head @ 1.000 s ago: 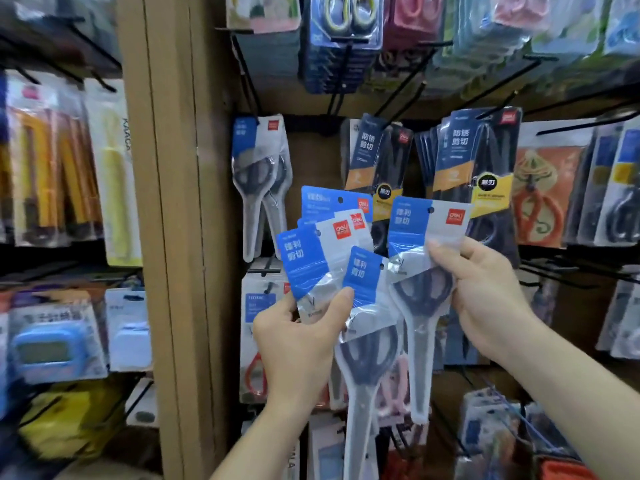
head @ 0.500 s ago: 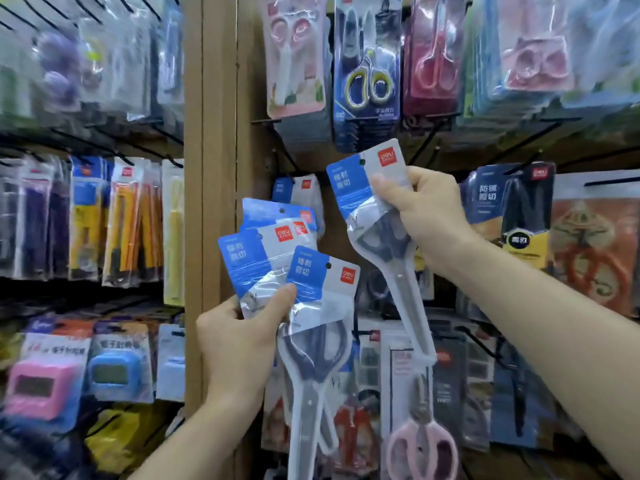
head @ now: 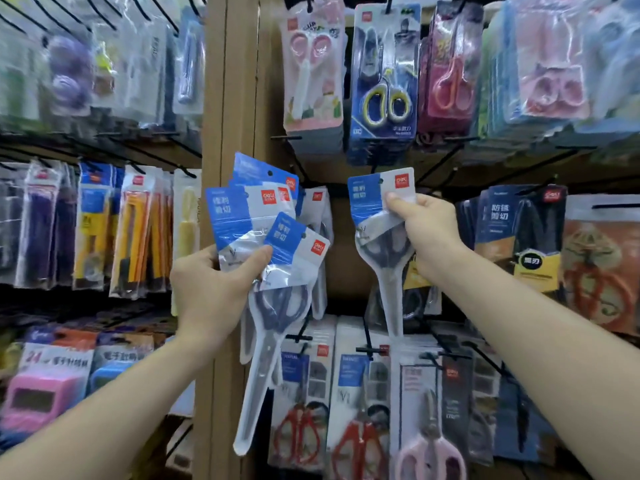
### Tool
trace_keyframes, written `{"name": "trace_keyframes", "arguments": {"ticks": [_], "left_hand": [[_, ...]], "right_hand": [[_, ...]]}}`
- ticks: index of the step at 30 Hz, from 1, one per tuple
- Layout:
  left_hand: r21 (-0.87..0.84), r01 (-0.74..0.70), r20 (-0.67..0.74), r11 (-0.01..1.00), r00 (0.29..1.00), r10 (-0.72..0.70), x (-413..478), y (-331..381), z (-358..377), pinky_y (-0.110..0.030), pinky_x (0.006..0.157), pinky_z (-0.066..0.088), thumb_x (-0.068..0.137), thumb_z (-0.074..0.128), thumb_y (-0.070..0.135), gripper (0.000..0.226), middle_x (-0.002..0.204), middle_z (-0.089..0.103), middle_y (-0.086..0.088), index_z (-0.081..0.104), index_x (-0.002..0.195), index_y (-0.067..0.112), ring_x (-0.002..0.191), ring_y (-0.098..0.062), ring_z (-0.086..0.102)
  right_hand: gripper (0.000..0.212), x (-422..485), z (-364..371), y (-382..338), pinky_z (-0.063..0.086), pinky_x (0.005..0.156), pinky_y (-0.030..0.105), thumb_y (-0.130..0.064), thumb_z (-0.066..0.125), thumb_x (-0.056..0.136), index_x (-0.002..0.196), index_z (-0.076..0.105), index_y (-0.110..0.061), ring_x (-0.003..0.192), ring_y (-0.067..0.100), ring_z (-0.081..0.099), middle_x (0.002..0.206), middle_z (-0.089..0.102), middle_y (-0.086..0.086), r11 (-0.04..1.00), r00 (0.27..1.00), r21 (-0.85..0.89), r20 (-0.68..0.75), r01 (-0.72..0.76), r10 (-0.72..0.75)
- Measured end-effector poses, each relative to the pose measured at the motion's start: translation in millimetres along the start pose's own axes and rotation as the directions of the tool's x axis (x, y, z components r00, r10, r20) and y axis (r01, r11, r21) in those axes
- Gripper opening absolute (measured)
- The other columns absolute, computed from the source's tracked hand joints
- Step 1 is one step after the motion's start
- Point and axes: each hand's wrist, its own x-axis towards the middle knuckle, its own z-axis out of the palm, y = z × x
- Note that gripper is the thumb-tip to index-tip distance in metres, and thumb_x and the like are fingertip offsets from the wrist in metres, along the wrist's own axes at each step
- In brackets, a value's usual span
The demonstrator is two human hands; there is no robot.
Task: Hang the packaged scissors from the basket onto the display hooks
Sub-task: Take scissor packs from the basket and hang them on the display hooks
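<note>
Gripped in left hand (head: 211, 289): fan of scissor packs (head: 256, 216), blue cards reading 锋利剪切, red deli logos. Pinched by right hand (head: 429, 233), right of the fan: single pack (head: 377, 202), near display hooks (head: 436, 168). Further right, dark packs (head: 498, 216) marked 防锈剪切.

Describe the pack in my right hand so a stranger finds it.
Right of the wooden post, the right hand pinches one scissors pack by its blue-and-white header. Unlike the fanned bunch in the left hand, it is held alone.
</note>
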Motion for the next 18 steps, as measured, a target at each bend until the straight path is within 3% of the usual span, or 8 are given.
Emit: {"name": "trace_keyframes", "arguments": {"ticks": [6,8,10,13,18], "left_hand": [[-0.013,-0.179,0.032,0.984,0.983,0.179,11,-3,8,-0.004,0.063,0.046,0.081,0.086,0.027,0.024,0.074,0.064,0.046,0.068,0.082,0.042,0.076,0.017,0.066],[0.000,-0.222,0.031,0.975,0.975,0.222,17,-2,7,-0.005,0.063,0.046,0.081,0.085,0.032,0.017,0.073,0.066,0.039,0.070,0.083,0.040,0.076,0.015,0.066],[0.001,-0.251,0.024,0.968,0.968,0.251,23,-1,4,-0.006,0.064,0.047,0.082,0.086,0.034,0.015,0.085,0.067,0.033,0.073,0.088,0.031,0.078,0.014,0.067],[-0.006,-0.241,0.019,0.970,0.970,0.241,32,0,0,-0.011,0.065,0.051,0.082,0.084,0.037,0.016,0.088,0.067,0.032,0.072,0.091,0.030,0.079,0.013,0.067],[-0.013,-0.213,0.104,0.977,0.972,0.213,33,0,-4,-0.003,0.067,0.047,0.080,0.087,0.037,0.024,0.089,0.066,0.034,0.073,0.095,0.024,0.082,0.017,0.066]], "right_hand": [[0.013,-4,7,-3,0.060,0.091,0.051,-0.018,0.069,0.098,0.086,0.074,-0.013,0.095,0.034,0.076,0.093,0.079,0.011,0.998,0.999,0.045,-0.031,0.042,-0.041],[0.013,-5,10,-2,0.060,0.091,0.051,-0.018,0.069,0.098,0.087,0.075,-0.013,0.096,0.034,0.075,0.094,0.079,0.011,0.999,0.998,0.038,-0.058,0.017,-0.015],[0.014,-6,12,0,0.061,0.087,0.047,-0.018,0.070,0.097,0.085,0.074,-0.014,0.093,0.031,0.076,0.089,0.080,0.008,1.000,0.996,0.018,-0.090,-0.012,0.014],[0.014,-3,13,2,0.062,0.079,0.039,-0.019,0.071,0.097,0.085,0.075,-0.014,0.085,0.022,0.077,0.084,0.080,0.003,0.997,0.992,-0.038,-0.107,-0.065,0.061],[0.024,27,23,6,0.057,0.073,0.039,-0.022,0.077,0.091,0.075,0.074,-0.004,0.081,0.027,0.074,0.089,0.078,0.020,0.968,0.978,-0.205,-0.180,-0.145,0.108]]}}
